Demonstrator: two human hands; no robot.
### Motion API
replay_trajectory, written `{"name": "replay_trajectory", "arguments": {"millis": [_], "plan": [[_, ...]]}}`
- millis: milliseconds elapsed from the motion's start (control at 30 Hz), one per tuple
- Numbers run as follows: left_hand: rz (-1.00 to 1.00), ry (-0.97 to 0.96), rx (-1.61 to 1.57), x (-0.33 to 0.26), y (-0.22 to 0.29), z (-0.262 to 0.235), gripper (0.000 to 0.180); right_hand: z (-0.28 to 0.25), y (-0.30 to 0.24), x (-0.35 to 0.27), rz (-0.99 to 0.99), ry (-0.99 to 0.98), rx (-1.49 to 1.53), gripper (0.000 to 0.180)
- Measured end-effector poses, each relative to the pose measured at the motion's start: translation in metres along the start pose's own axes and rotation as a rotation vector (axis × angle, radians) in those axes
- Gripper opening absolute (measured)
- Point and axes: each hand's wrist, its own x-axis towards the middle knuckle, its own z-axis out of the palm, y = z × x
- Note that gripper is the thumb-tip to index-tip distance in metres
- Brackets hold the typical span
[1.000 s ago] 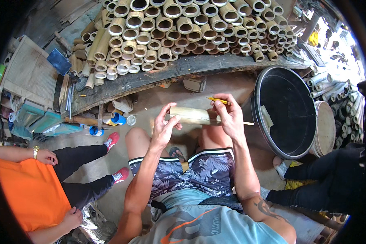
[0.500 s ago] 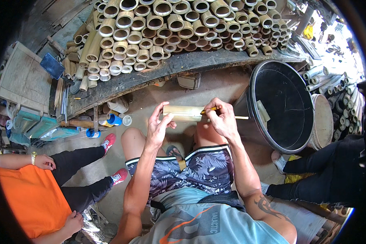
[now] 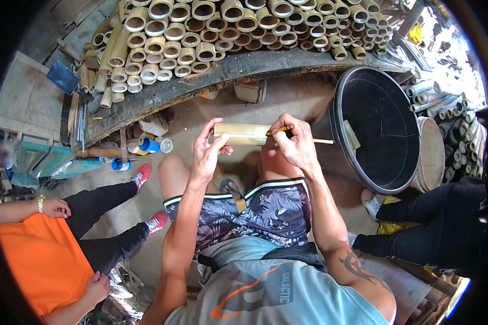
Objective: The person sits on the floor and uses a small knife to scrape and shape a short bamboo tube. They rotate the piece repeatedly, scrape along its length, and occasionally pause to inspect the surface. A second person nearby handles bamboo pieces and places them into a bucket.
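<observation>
Held crosswise above my lap is a pale bamboo tube (image 3: pixel 243 130). My left hand (image 3: pixel 205 150) is closed around its left end, thumb along the near side. At the other end my right hand (image 3: pixel 295 145) pinches a short yellow pencil-like marker (image 3: pixel 281 129), its tip at the tube's surface. A thin pale stick (image 3: pixel 323 141) lies along the tube's near side and pokes out to the right past my right hand. My fingers hide part of the stick, so how it is held cannot be made out.
Many cut bamboo tubes (image 3: pixel 205 51) are stacked on a dark bench (image 3: pixel 228 74) ahead. A big black bin (image 3: pixel 339 157) stands close on my right, pale pieces inside. A person in orange (image 3: pixel 43 260) sits at left; another person's dark-clad legs (image 3: pixel 417 216) are at right.
The whole view has shifted slightly, with the tube and both hands sitting higher in it. My grip on the tube and the marker looks the same.
</observation>
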Motion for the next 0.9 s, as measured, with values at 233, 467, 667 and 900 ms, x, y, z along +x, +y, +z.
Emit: {"name": "replay_trajectory", "arguments": {"millis": [233, 467, 667, 900], "plan": [[0.021, -0.059, -0.007, 0.000, -0.001, -0.004, 0.057, -0.020, -0.002, 0.008, -0.018, -0.001, -0.116, 0.039], [0.072, -0.019, -0.065, -0.001, -0.014, 0.003, 0.070, -0.030, -0.004, 0.003, -0.018, -0.297, -0.436, 0.057], [0.029, 0.111, -0.195, -0.003, -0.030, 0.008, 0.051, -0.003, 0.016, -0.034, -0.259, -0.050, -0.475, 0.050], [0.022, 0.121, -0.412, -0.019, -0.018, -0.019, 0.027, -0.109, 0.013, -0.037, -0.245, 0.723, -0.549, 0.046]]}}
